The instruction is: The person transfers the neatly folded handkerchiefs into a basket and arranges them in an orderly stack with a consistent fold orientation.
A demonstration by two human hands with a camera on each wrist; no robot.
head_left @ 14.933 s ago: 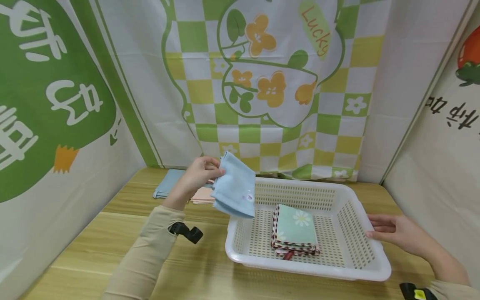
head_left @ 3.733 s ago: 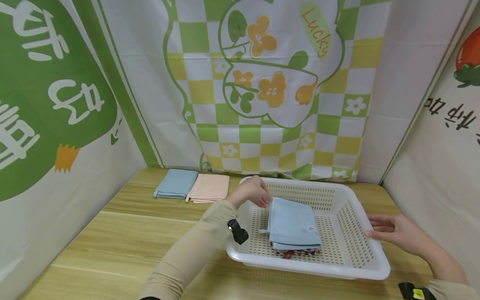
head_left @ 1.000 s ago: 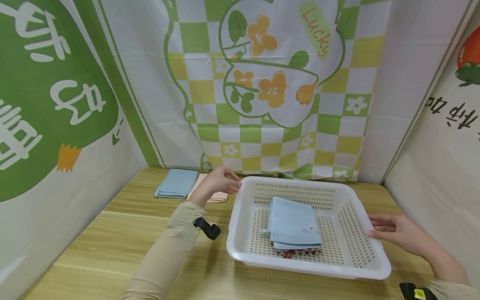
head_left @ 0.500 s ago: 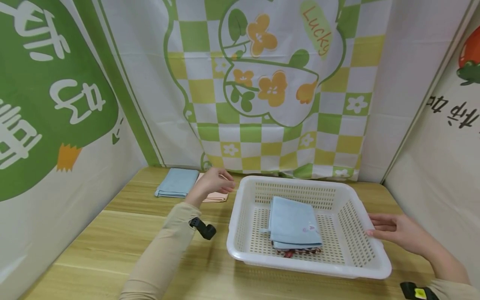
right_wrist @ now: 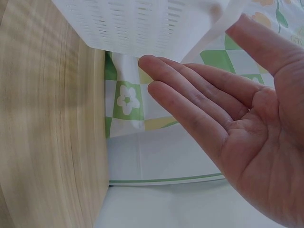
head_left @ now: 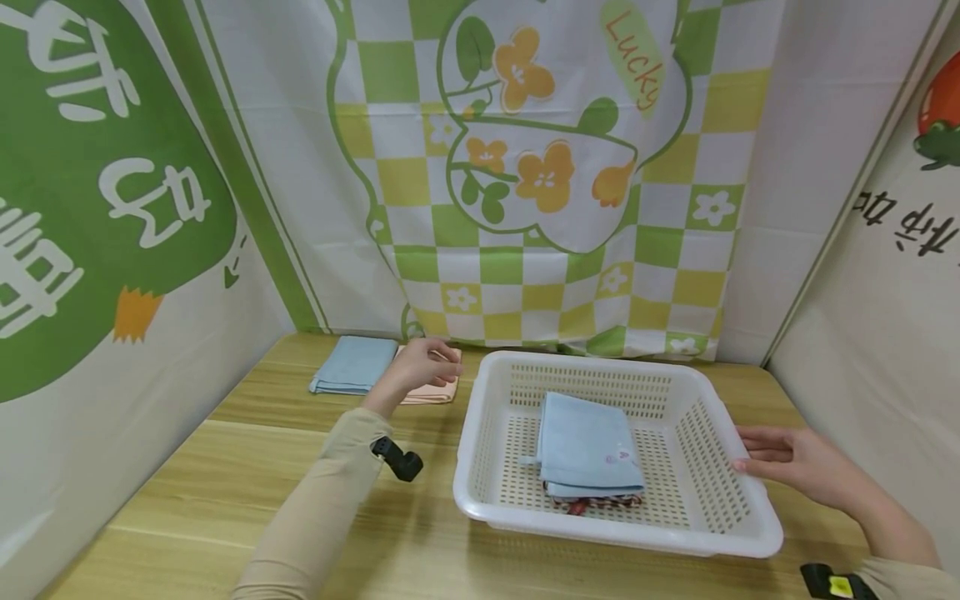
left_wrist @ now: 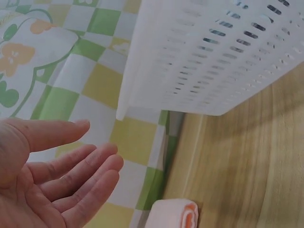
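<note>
My left hand (head_left: 420, 367) hovers over a folded pink towel (head_left: 433, 394), partly covering it in the head view. Its fingers are loosely bent with nothing between them, as the left wrist view shows. A white plastic basket (head_left: 622, 537) stands to its right. Inside lies a folded light blue towel (head_left: 588, 437) with a small hanging loop, on top of a cloth with a red-and-white checked edge (head_left: 607, 502), mostly hidden. My right hand (head_left: 802, 467) is at the basket's right side, fingers extended along the wall and thumb at the rim.
Another folded blue towel (head_left: 354, 365) lies at the back left, beside the pink one. A wooden table (head_left: 225, 492) bears everything. Behind it hangs a checked green-and-yellow curtain (head_left: 502, 267), and printed fabric walls close in both sides.
The blue towel, earlier in my left hand, now lies in the basket over the green daisy cloth. My left hand has since let go and moved left over the pink towel. The right hand stays put.
</note>
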